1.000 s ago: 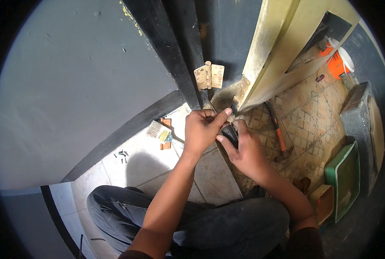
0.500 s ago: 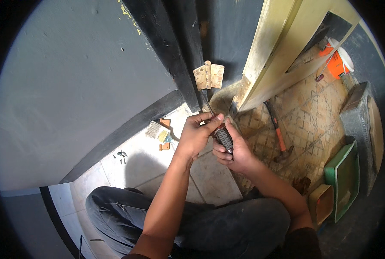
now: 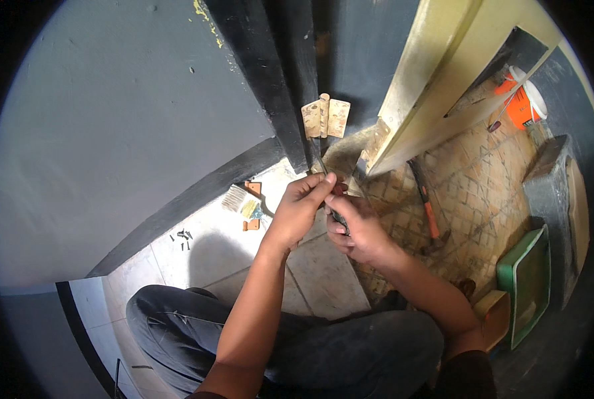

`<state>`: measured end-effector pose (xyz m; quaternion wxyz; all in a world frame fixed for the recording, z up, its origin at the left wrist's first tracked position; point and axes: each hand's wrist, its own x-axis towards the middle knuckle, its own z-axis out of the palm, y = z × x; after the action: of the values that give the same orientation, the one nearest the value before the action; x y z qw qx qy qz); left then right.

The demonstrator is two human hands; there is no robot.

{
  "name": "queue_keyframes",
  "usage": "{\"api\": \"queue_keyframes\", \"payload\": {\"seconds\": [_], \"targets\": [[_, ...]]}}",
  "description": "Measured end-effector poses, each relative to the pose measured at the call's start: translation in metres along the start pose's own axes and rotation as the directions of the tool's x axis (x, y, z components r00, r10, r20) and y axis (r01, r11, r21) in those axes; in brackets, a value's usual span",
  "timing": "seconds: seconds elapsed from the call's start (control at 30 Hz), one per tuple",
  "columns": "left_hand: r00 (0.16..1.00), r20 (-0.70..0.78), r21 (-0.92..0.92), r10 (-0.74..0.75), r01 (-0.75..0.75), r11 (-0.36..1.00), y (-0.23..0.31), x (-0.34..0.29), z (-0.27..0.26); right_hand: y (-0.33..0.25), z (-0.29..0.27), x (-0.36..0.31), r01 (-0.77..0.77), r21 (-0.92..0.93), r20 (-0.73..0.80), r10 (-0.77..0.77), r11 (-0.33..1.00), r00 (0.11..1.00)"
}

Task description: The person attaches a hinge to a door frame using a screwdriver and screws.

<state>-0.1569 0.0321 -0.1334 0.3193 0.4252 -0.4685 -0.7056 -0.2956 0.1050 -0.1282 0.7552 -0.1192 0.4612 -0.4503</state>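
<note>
A worn, cream-stained hinge is on the dark door frame, its two leaves spread. Below it, a screwdriver slants up, its tip at the hinge's lower edge; whether it sits in a screw I cannot tell. My left hand pinches the screwdriver near the top of its grip. Around the dark handle, my right hand is closed, its fingers covering most of it. The edge of a cream door stands just right of the hinge.
Left on the white tiles lie a paintbrush, an orange-brown hinge beneath it and several dark screws. A hammer lies at right, near a green tray, a small brown tray and an orange bucket.
My right hand has turned about the handle, its fingers now covering more of the grip. The left hand keeps its pinch. The whole view has shifted slightly.
</note>
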Motion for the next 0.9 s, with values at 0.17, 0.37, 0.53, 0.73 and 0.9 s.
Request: {"api": "queue_keyframes", "payload": {"seconds": [0.17,0.37,0.53,0.73,0.9], "targets": [[0.997,0.045,0.058,0.065,-0.068,0.996,0.002,0.008,-0.003,-0.005,-0.011,0.003,-0.046,0.083,0.115,0.037,0.995,0.993],[0.998,-0.017,0.368,0.060,-0.050,0.929,0.006,0.013,0.003,0.001,-0.005,-0.030,0.374,-0.926,0.245,-0.668,0.055,0.703],[0.980,-0.158,0.434,0.123,-0.043,0.900,0.016,0.002,0.017,0.007,-0.009,0.002,0.276,-0.935,0.093,-0.594,0.225,0.799],[0.999,0.004,-0.091,-0.035,0.035,0.995,-0.001,-0.001,0.007,0.006,-0.004,0.000,-0.052,0.134,0.048,0.046,0.990,0.998],[0.997,0.001,-0.170,-0.072,0.072,0.983,-0.011,0.016,-0.007,-0.008,-0.010,-0.004,-0.055,0.077,0.110,0.046,0.996,0.993]]}}
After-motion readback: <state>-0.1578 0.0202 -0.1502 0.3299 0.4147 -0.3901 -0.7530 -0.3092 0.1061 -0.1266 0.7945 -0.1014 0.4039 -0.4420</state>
